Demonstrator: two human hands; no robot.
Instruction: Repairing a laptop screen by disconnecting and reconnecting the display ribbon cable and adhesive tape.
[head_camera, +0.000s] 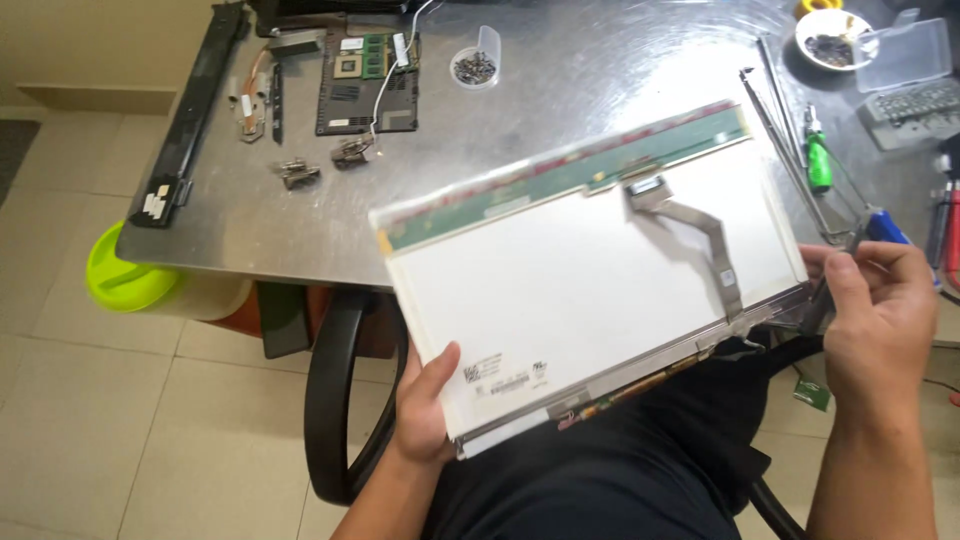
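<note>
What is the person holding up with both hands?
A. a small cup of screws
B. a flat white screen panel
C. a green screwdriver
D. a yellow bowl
B: the left hand grips the bottom corner of the flat white screen panel and the right hand holds its other end, while the green screwdriver and the cup of screws sit on the metal table.

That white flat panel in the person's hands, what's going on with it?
A seated person holds a bare white rectangular laptop screen panel, back side up, over their lap. The left hand grips its near corner; the right hand holds the far end by a metal side bracket. A grey flat ribbon cable runs across the panel. Behind, the steel table carries a dark circuit board, a small cup of screws and a green-handled screwdriver.
</note>
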